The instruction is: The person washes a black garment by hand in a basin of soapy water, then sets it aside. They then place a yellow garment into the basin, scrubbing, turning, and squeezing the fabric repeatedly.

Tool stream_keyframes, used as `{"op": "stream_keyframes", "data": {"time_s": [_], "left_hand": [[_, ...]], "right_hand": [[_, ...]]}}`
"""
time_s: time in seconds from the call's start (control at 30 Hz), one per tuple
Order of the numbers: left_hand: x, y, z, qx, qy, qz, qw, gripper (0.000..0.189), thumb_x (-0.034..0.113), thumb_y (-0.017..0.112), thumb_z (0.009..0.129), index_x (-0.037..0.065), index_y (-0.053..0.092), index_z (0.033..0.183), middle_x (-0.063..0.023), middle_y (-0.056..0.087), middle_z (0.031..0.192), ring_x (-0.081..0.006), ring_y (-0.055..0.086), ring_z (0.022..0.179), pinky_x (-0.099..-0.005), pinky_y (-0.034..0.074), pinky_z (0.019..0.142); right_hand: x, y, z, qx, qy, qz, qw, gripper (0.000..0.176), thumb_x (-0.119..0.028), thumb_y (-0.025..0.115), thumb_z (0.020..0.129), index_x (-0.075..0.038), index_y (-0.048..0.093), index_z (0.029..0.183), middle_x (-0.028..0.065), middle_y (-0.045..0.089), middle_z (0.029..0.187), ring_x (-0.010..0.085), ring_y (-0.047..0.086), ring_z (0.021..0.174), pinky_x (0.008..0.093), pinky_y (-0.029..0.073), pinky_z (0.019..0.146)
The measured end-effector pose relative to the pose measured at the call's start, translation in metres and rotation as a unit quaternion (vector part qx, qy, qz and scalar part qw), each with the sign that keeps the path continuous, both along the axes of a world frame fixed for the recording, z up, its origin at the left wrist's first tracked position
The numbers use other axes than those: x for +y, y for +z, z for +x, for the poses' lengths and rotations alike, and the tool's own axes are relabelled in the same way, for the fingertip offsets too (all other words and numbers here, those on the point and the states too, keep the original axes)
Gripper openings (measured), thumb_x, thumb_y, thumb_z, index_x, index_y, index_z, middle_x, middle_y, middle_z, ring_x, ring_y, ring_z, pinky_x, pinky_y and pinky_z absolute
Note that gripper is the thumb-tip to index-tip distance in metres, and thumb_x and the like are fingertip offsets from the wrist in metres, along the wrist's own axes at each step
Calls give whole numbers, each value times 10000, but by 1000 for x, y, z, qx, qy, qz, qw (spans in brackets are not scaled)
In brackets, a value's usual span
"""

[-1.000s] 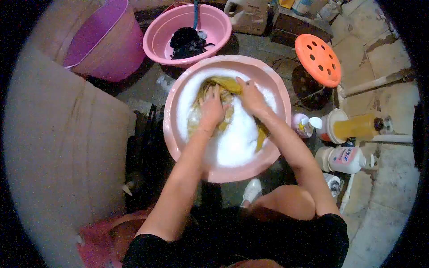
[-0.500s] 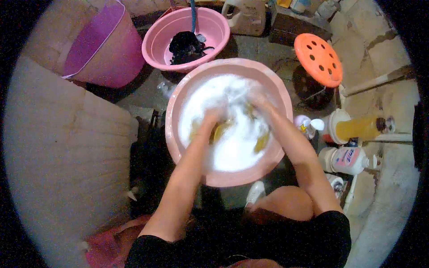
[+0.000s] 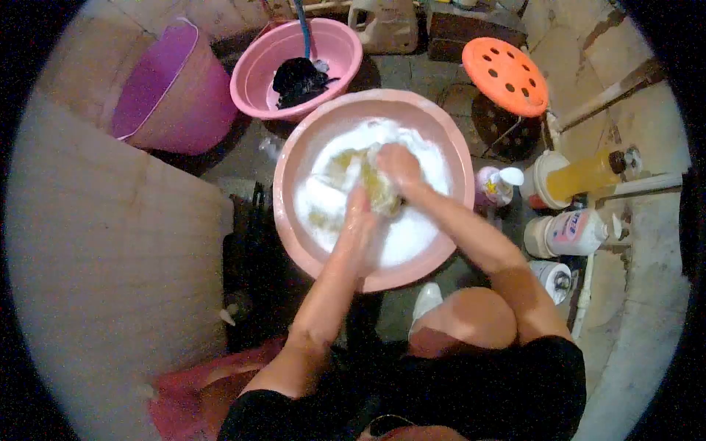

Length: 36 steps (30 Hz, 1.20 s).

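Note:
A wide pink basin (image 3: 448,235) holds white suds (image 3: 404,242) and a soaked yellowish cloth (image 3: 379,187). My right hand (image 3: 398,163) is closed on the upper part of the cloth, above the foam. Lower and to the left, my left hand (image 3: 359,209) is at the cloth's left edge; its fingers are blurred and partly hidden by cloth and foam, so its grip is unclear.
Behind stand a purple bucket (image 3: 180,103), a smaller pink tub (image 3: 246,77) with black cloth (image 3: 298,81), and a beige jug (image 3: 386,26). An orange stool (image 3: 506,77), a pump bottle (image 3: 493,187) and several containers line the right side.
The yellowish cloth has come up out of the foam between my hands. My right hand has moved left and closed on it. The whole view has shifted slightly.

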State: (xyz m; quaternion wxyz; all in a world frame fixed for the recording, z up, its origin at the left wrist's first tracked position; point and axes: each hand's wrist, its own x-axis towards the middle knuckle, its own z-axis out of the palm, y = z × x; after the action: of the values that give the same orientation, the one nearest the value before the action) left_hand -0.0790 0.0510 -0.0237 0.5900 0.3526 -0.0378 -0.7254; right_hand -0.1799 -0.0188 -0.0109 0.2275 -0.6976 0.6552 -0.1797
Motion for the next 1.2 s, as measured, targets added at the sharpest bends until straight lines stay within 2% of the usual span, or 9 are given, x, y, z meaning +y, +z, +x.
{"op": "stream_keyframes", "data": {"time_s": [0.07, 0.33, 0.6, 0.63, 0.83, 0.93, 1.0, 1.03, 1.2], "left_hand": [[-12, -27, 23, 62, -54, -154, 985, 378, 264, 405, 959, 28, 466, 1248, -110, 550, 1179, -230, 558, 1048, -376, 482, 881], [23, 47, -6, -58, -24, 28, 998, 425, 351, 400, 962, 69, 439, 1278, -82, 550, 1148, -205, 557, 984, -353, 490, 846], [24, 33, 5, -18, 3, 79, 997, 386, 297, 478, 936, 62, 473, 1242, -104, 551, 1151, -232, 550, 1040, -406, 477, 880], [21, 34, 8, -30, -2, 82, 996, 381, 291, 495, 931, 61, 481, 1234, -106, 552, 1151, -235, 548, 1044, -413, 473, 887], [21, 11, 12, 40, 49, 23, 998, 384, 325, 547, 900, 75, 514, 1190, -84, 564, 1137, -225, 552, 1024, -401, 481, 869], [34, 37, 6, -608, 32, 100, 787, 371, 308, 543, 901, 70, 514, 1184, -81, 567, 1131, -226, 552, 1019, -388, 478, 872], [31, 50, 3, -160, 23, 84, 983, 356, 296, 525, 915, 57, 514, 1179, -81, 570, 1124, -223, 554, 1014, -374, 471, 881], [29, 51, -1, 88, 9, 67, 994, 349, 289, 515, 923, 50, 514, 1176, -81, 572, 1120, -222, 555, 1011, -367, 467, 886], [1, 66, 52, -119, -33, -48, 991, 509, 447, 414, 949, 19, 514, 1205, -110, 573, 1152, -231, 560, 1036, -384, 444, 914]], "right_hand": [[47, 42, 35, -180, -10, -249, 952, 323, -293, 507, 818, -60, 563, 601, 129, 574, 608, 340, 604, 693, 425, 448, 779], [11, 14, 7, -122, 44, 64, 990, 339, -315, 451, 853, -13, 584, 774, 203, 603, 723, 348, 612, 720, 456, 459, 738], [69, 47, 33, -342, 161, -18, 925, 263, -293, 590, 779, -31, 609, 804, 173, 628, 740, 300, 627, 725, 404, 494, 684], [30, 38, 29, 70, 129, -2, 989, 259, -293, 585, 792, -35, 599, 797, 153, 620, 732, 304, 622, 745, 401, 483, 693], [85, 60, 38, -199, 13, -122, 972, 205, -222, 542, 815, -35, 601, 756, 177, 582, 649, 368, 593, 640, 451, 481, 629], [88, 33, 45, -240, 232, -266, 904, 231, -256, 525, 833, -46, 604, 776, 184, 581, 655, 335, 603, 642, 427, 471, 592], [30, 28, 19, 43, 96, -2, 994, 288, -300, 502, 820, -65, 649, 739, 170, 645, 789, 354, 620, 690, 439, 500, 627], [11, 25, -11, -133, -15, 49, 990, 335, -300, 474, 835, -25, 644, 749, 194, 639, 805, 364, 619, 696, 437, 497, 635], [1, 57, -43, -117, -13, 20, 993, 413, -359, 456, 893, -2, 636, 792, 236, 621, 839, 368, 618, 804, 430, 475, 749]]}}
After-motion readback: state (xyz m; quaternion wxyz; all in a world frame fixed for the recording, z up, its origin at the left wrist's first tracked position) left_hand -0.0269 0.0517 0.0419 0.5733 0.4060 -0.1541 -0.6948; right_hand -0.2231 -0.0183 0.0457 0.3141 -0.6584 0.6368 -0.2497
